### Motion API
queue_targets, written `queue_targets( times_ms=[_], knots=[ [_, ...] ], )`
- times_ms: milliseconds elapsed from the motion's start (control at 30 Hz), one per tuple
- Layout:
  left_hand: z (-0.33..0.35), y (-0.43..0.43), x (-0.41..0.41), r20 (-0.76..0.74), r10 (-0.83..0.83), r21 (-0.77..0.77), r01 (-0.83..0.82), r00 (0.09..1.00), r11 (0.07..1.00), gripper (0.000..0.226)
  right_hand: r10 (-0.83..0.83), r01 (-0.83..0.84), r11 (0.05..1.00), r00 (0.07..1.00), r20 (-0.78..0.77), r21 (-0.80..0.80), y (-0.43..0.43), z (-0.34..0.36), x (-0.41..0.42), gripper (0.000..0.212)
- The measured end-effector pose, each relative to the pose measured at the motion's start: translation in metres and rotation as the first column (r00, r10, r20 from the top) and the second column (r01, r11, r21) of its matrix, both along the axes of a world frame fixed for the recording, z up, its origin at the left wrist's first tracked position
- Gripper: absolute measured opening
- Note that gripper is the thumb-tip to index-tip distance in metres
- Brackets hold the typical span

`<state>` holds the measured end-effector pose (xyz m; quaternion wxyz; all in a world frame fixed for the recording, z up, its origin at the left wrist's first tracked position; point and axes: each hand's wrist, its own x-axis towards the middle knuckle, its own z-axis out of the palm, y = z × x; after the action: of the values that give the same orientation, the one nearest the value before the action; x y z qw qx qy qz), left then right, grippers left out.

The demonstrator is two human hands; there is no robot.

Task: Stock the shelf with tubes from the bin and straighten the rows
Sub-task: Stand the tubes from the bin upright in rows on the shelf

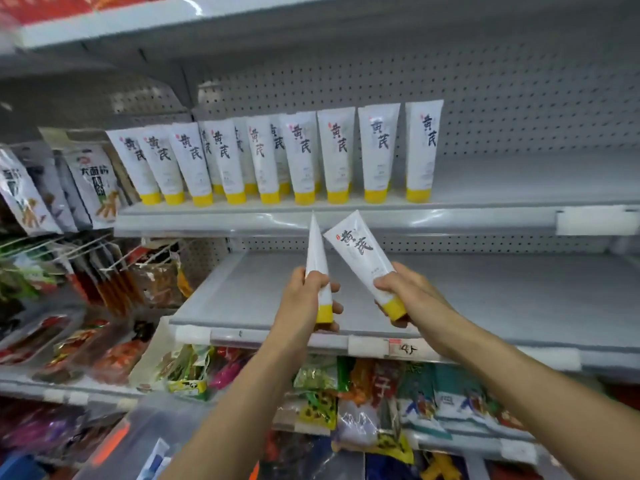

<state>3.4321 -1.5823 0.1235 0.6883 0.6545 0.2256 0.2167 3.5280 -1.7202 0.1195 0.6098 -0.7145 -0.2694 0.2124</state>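
Observation:
My left hand (304, 299) grips a white tube with a yellow cap (318, 258), seen edge-on, cap down. My right hand (407, 292) grips a second white tube (358, 251) near its yellow cap, label facing me, tilted to the left. Both tubes are held in front of the middle shelf (485, 292), below the upper shelf (485, 202). On that upper shelf stands a row of several matching tubes (301, 157), caps down, some leaning left, with more behind them. The last tube of the row (422, 150) stands at its right end.
The upper shelf's right part is bare board before a pegboard back. Snack packets (90, 181) hang and lie on shelves at the left. Bagged snacks (381, 393) fill the shelf below. A clear plastic bin (145, 441) sits at the bottom left.

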Motion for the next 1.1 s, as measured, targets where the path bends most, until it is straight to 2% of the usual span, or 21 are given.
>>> queue_targets(
  times_ms=[133,200,267,367,400,533,767,1100],
  knots=[
    [0.017,-0.007,0.017,0.065,-0.040,0.062,0.036,0.997,0.997,0.011,-0.121,0.117,0.988,0.992,0.043,0.101,-0.017,0.024,0.009,0.013],
    [0.025,-0.014,0.024,0.102,-0.055,0.066,0.048,0.993,0.997,0.011,-0.207,0.196,0.961,0.977,0.042,0.196,-0.031,0.039,0.017,0.022],
    [0.033,-0.023,0.031,0.137,-0.076,0.075,0.066,0.988,0.995,0.012,-0.274,0.249,0.929,0.960,0.059,0.273,-0.044,0.055,0.031,0.023],
    [0.043,-0.035,0.044,0.182,-0.090,0.083,0.076,0.979,0.994,0.014,-0.391,0.326,0.882,0.910,0.140,0.339,-0.061,0.082,0.061,0.005],
    [0.047,-0.039,0.050,0.187,-0.089,0.082,0.075,0.978,0.994,0.016,-0.416,0.341,0.875,0.893,0.173,0.344,-0.065,0.091,0.073,0.006],
    [0.058,-0.054,0.070,0.174,-0.108,0.097,0.092,0.979,0.991,0.022,-0.361,0.288,0.919,0.889,0.281,0.271,-0.073,0.115,0.122,0.032],
    [0.061,-0.078,0.094,0.179,-0.087,0.127,0.065,0.980,0.990,0.040,-0.269,0.288,0.958,0.864,0.425,0.020,-0.053,0.113,0.186,0.049],
    [0.062,-0.081,0.104,0.160,-0.041,0.138,0.019,0.986,0.990,0.041,-0.236,0.294,0.954,0.858,0.456,-0.059,-0.036,0.105,0.228,0.054]
  ],
)
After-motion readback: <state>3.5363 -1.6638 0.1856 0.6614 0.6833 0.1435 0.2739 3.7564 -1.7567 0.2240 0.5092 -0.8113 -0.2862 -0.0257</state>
